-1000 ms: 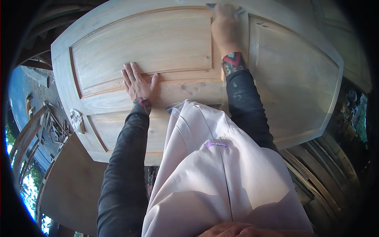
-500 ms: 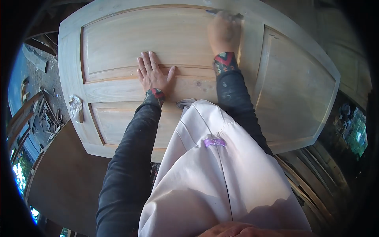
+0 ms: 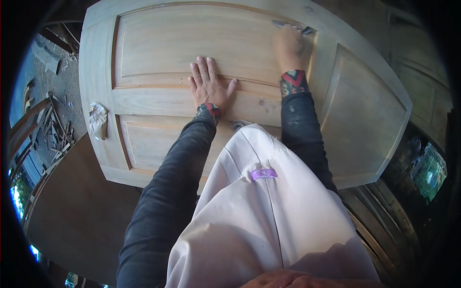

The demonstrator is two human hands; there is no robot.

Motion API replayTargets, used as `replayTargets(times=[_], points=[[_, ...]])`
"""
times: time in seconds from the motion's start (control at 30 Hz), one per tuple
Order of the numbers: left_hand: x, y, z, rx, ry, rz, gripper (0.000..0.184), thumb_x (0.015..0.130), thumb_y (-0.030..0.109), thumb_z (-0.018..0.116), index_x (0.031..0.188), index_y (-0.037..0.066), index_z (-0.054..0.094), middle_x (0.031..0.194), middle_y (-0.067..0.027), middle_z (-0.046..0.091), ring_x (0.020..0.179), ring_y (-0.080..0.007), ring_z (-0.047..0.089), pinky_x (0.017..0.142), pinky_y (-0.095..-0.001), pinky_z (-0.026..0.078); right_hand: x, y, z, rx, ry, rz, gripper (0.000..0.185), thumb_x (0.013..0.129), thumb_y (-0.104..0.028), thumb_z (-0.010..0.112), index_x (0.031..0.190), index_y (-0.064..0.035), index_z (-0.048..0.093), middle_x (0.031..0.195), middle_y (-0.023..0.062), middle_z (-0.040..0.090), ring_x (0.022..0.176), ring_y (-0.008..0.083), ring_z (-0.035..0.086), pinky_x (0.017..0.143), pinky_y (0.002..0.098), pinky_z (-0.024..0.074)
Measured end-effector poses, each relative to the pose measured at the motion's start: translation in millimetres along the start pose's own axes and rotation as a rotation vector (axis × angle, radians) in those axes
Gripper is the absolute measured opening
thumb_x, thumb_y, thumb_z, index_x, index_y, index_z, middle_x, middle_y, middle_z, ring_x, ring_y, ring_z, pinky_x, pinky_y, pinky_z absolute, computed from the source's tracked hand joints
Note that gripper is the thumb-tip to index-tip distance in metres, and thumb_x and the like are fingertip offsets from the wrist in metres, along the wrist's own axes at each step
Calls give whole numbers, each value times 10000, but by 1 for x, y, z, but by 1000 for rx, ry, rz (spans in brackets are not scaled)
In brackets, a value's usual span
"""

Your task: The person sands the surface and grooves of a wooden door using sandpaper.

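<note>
A pale bare-wood panelled door (image 3: 158, 101) lies flat in front of me. My left hand (image 3: 211, 91) rests palm down on its middle rail, fingers spread, holding nothing. Near the far right corner of the large upper panel, my right hand (image 3: 291, 45) is closed around a thin grey-blue piece that looks like sandpaper (image 3: 305, 30). Its ends stick out on both sides of the fist; the rest is hidden, and the hand is slightly blurred. Behind the pale cloth over my front, a small grey crumpled piece (image 3: 240, 125) lies on the door.
A plastic bag (image 3: 98, 121) is wrapped around the door's knob at left. A brown board (image 3: 77, 211) stands below it. Scrap wood (image 3: 50, 129) litters the ground at far left, and long planks (image 3: 379, 216) lie at lower right.
The view has shifted, so the door and both hands appear farther right. My left hand keeps its place on the rail; my right hand stays near the panel's far right corner.
</note>
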State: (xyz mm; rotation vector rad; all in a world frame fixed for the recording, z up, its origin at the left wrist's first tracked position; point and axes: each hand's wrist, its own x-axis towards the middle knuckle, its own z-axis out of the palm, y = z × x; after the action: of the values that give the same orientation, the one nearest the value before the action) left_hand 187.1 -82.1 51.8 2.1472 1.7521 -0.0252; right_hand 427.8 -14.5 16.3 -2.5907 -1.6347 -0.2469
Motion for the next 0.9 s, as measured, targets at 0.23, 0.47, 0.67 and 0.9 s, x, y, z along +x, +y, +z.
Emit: replayTargets(times=[0.23, 0.47, 0.67, 0.9], points=[[-1, -29, 37, -13, -13, 40, 913, 818, 552, 559, 1502, 78, 184, 1571, -143, 133, 1455, -340, 73, 1141, -525, 132, 28, -251, 49, 89, 106, -401, 246, 814, -178, 552, 987, -41, 660, 969, 112, 680, 930, 225, 650, 814, 389, 465], [-1, -4, 1, -46, 8, 26, 930, 823, 581, 549, 1503, 67, 177, 1572, -160, 112, 1455, -345, 69, 1133, -540, 149, 3, -41, 0, 130, -35, -220, 183, 843, -112, 483, 970, -78, 611, 988, 77, 639, 970, 255, 616, 813, 444, 453], [0, -8, 6, -98, 47, 18, 862, 841, 574, 523, 1493, 93, 226, 1561, -143, 174, 1452, -358, 68, 1131, -547, 144, -4, -89, -3, 202, 30, -148, 203, 850, -180, 490, 932, -71, 640, 948, 108, 638, 984, 255, 585, 878, 443, 420], [1, -25, 17, -36, -235, -11, 750, 856, 465, 513, 1469, 105, 274, 1524, -127, 277, 1451, -361, 65, 1138, -535, 128, -33, -211, -1, 459, 111, -505, 372, 867, -186, 478, 1178, -13, 584, 1204, 144, 606, 1188, 301, 512, 1011, 482, 375]])
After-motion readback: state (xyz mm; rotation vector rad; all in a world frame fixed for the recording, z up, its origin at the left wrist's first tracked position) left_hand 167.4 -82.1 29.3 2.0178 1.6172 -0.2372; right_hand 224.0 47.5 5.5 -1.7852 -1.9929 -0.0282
